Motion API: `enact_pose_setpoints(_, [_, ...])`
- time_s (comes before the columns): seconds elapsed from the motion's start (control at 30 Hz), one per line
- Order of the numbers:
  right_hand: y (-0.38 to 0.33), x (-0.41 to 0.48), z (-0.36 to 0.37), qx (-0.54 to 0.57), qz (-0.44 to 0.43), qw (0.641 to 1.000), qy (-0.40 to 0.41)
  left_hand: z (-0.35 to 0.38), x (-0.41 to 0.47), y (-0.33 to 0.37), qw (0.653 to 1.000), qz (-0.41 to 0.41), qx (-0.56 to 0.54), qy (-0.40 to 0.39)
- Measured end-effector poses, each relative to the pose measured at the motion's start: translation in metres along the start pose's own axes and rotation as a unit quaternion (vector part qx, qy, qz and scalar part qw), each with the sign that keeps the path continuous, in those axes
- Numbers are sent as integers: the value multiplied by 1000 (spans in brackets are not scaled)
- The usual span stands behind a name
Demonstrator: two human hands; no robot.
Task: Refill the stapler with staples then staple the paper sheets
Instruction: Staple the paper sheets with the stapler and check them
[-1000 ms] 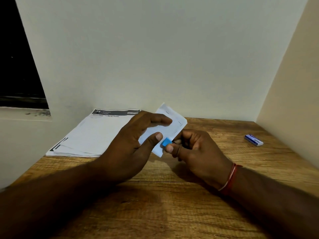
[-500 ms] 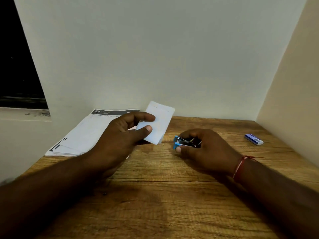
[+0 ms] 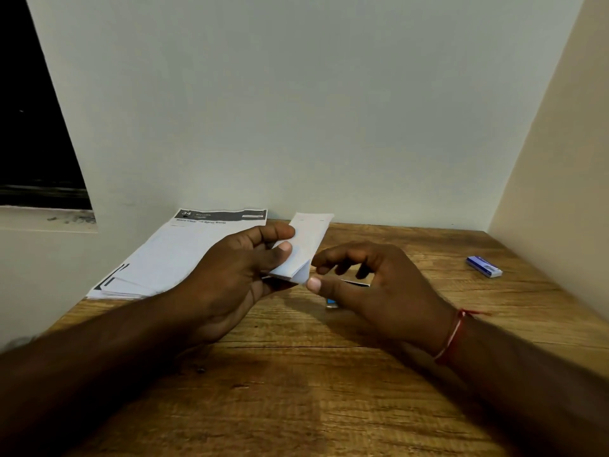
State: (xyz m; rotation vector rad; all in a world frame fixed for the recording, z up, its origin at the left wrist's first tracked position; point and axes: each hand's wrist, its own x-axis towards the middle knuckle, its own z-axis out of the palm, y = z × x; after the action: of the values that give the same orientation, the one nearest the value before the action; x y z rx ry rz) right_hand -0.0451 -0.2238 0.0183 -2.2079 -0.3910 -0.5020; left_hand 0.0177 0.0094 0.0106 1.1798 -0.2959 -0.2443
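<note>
Stapler [image 3: 331,304] now on table [image 3: 296,407] beneath released right hand [image 3: 382,291]; folded paper [image 3: 306,245] in grip of left hand [image 3: 230,285]

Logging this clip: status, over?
Left hand grips folded sheets. Right hand loose above stapler on table. Staple box far right, nothing blocking.

On the table [image 3: 329,407], at the back left corner, right against the wall [image 3: 329,127]: pile of paper sheets [image 3: 171,255]. Near the right edge, toward the back: box of staples [image 3: 484,267], well apart from everything else. In the middle, side by side: left hand [image 3: 237,275] and right hand [image 3: 372,285]. Pinched between thumb and fingers of the left hand, up off the table: folded paper [image 3: 306,245], just right of the pile. Just beside its lower corner: thumb of the right hand. Under the right hand, mostly hidden: stapler [image 3: 331,303].
</note>
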Motion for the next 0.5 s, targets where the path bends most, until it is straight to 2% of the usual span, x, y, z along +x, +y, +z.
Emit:
enact_pose_setpoints(0.1, [-8,-2,7,52,-9,998,16,-1,0,-2,1000,-1,7,-18])
enact_pose_setpoints(0.23, [-6,-4,6,122,39,992,14,-2,2,-6,999,11,29,-45])
enact_pose_setpoints(0.5, [-9,-3,6,215,118,969,23,1,-8,-4,984,58,162,-50])
